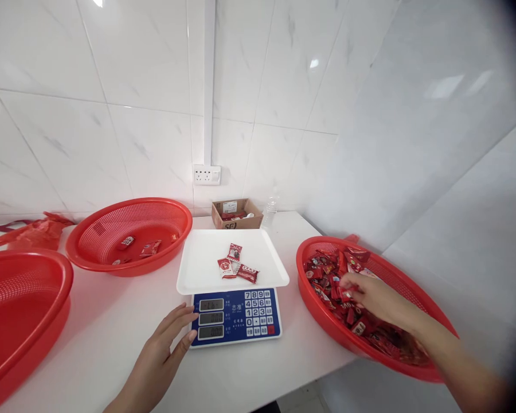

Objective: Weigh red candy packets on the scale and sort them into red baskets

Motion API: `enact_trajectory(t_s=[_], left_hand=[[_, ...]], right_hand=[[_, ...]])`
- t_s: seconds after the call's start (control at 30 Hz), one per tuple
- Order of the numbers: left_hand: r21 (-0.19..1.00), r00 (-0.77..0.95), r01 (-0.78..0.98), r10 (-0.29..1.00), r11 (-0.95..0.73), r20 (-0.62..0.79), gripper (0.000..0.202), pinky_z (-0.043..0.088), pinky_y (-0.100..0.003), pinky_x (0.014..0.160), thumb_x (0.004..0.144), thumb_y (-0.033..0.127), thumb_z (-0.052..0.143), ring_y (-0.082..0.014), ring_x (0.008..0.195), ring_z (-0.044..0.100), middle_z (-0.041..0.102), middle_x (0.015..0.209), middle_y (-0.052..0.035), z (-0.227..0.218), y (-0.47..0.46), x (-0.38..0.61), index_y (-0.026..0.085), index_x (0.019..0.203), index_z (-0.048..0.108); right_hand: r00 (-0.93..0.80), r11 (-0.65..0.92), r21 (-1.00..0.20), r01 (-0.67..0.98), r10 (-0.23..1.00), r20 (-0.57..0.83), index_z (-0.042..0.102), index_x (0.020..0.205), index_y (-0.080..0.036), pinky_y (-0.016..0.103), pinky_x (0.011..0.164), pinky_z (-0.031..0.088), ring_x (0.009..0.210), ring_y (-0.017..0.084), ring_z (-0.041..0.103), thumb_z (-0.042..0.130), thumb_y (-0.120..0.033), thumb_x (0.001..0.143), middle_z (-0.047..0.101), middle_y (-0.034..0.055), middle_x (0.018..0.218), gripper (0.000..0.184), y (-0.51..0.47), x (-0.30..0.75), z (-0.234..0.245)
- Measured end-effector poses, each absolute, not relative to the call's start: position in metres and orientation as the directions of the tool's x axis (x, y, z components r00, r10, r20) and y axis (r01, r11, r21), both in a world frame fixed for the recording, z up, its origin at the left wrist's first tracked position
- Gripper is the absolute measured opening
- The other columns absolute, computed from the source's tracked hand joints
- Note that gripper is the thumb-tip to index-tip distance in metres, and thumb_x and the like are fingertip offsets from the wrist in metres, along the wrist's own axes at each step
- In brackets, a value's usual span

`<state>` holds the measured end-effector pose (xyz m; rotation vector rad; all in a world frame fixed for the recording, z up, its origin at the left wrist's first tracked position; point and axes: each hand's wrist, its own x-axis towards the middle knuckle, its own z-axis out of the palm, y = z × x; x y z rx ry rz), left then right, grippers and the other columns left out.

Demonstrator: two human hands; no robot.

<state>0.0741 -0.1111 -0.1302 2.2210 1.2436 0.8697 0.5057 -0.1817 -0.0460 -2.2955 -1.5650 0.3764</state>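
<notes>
My left hand is open, fingers stretched out, at the left edge of the blue-fronted digital scale. On the scale's white tray lie a few small red wrapped packets, grouped near the middle. My right hand reaches into the right red basket, which holds many red snack packets. Its fingers are closed on a red packet at the top of the pile; the fingertips are partly hidden among the wrappers.
A red mesh basket with several packets stands behind on the left, with another red basket in front. Red plastic bags lie beside them. A cardboard box and clear bottle stand by the tiled wall, below a socket.
</notes>
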Motion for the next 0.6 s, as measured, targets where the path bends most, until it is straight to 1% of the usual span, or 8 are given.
enact_trajectory(t_s=[0.1,0.2,0.27,0.33,0.4,0.47,0.53,0.6], left_hand=[[0.646,0.403,0.573,0.859,-0.505,0.315,0.029,0.046,-0.037,0.094,0.084,0.042,0.047,-0.0209,0.118,0.051,0.061,0.12,-0.0019,-0.132,-0.111,0.076,0.03,0.106,0.063],[0.637,0.412,0.561,0.846,-0.529,0.338,0.028,0.047,-0.037,0.093,0.084,0.04,0.048,-0.0211,0.117,0.052,0.062,0.118,-0.0022,-0.131,-0.111,0.08,0.029,0.105,0.064],[0.629,0.415,0.561,0.84,-0.538,0.349,0.028,0.047,-0.037,0.093,0.084,0.04,0.048,-0.021,0.116,0.053,0.062,0.118,-0.0023,-0.128,-0.112,0.08,0.029,0.104,0.064],[0.621,0.408,0.573,0.844,-0.534,0.349,0.029,0.048,-0.036,0.092,0.084,0.041,0.048,-0.021,0.115,0.053,0.062,0.118,-0.0022,-0.124,-0.114,0.079,0.029,0.105,0.064],[0.616,0.391,0.59,0.853,-0.521,0.347,0.03,0.048,-0.036,0.091,0.084,0.041,0.048,-0.0211,0.116,0.053,0.062,0.119,-0.0021,-0.122,-0.116,0.074,0.03,0.106,0.063],[0.611,0.367,0.611,0.864,-0.503,0.345,0.03,0.048,-0.036,0.091,0.084,0.042,0.048,-0.0217,0.116,0.052,0.062,0.119,-0.002,-0.123,-0.118,0.067,0.03,0.107,0.063],[0.606,0.339,0.633,0.876,-0.482,0.342,0.03,0.049,-0.036,0.09,0.083,0.042,0.048,-0.0226,0.117,0.051,0.062,0.119,-0.0019,-0.124,-0.118,0.06,0.03,0.106,0.064],[0.606,0.314,0.648,0.887,-0.461,0.339,0.03,0.05,-0.036,0.088,0.082,0.043,0.049,-0.0234,0.116,0.052,0.063,0.117,-0.0019,-0.121,-0.118,0.056,0.031,0.104,0.065]], right_hand=[[0.336,-0.27,-0.506,0.819,0.941,0.041,0.057,0.084,-0.024,0.03,0.067,0.048,0.074,0.019,0.061,0.045,-0.028,0.077,0.066,0.0011,0.086,0.015,-0.166,0.493,-0.032],[0.267,-0.125,-0.587,0.8,0.95,0.162,0.057,0.087,-0.023,0.028,0.073,0.048,0.082,0.018,0.061,0.046,-0.028,0.079,0.066,0.0014,0.094,0.015,-0.14,0.461,-0.024],[0.235,-0.089,-0.632,0.77,0.96,0.151,0.057,0.089,-0.021,0.028,0.071,0.048,0.077,0.016,0.062,0.046,-0.026,0.079,0.066,0.0021,0.092,0.015,-0.119,0.435,-0.023],[0.185,-0.04,-0.687,0.726,0.973,0.139,0.057,0.091,-0.021,0.027,0.072,0.049,0.079,0.014,0.062,0.047,-0.023,0.079,0.065,0.0026,0.098,0.016,-0.1,0.412,-0.026],[0.09,0.047,-0.681,0.731,0.982,0.163,0.058,0.095,-0.021,0.027,0.077,0.048,0.086,0.014,0.061,0.046,-0.02,0.079,0.063,0.0028,0.106,0.02,-0.086,0.397,-0.032],[0.014,0.111,-0.642,0.759,0.982,0.187,0.057,0.102,-0.022,0.028,0.081,0.047,0.092,0.014,0.059,0.045,-0.019,0.08,0.059,0.0033,0.115,0.025,-0.08,0.392,-0.038],[0.008,0.097,-0.601,0.793,0.986,0.169,0.057,0.104,-0.022,0.028,0.081,0.047,0.095,0.015,0.059,0.045,-0.02,0.08,0.057,0.0045,0.117,0.027,-0.084,0.399,-0.041],[0.052,0.02,-0.562,0.827,0.992,0.112,0.059,0.099,-0.021,0.03,0.082,0.046,0.095,0.018,0.059,0.045,-0.023,0.08,0.062,0.0053,0.107,0.023,-0.096,0.414,-0.04]])
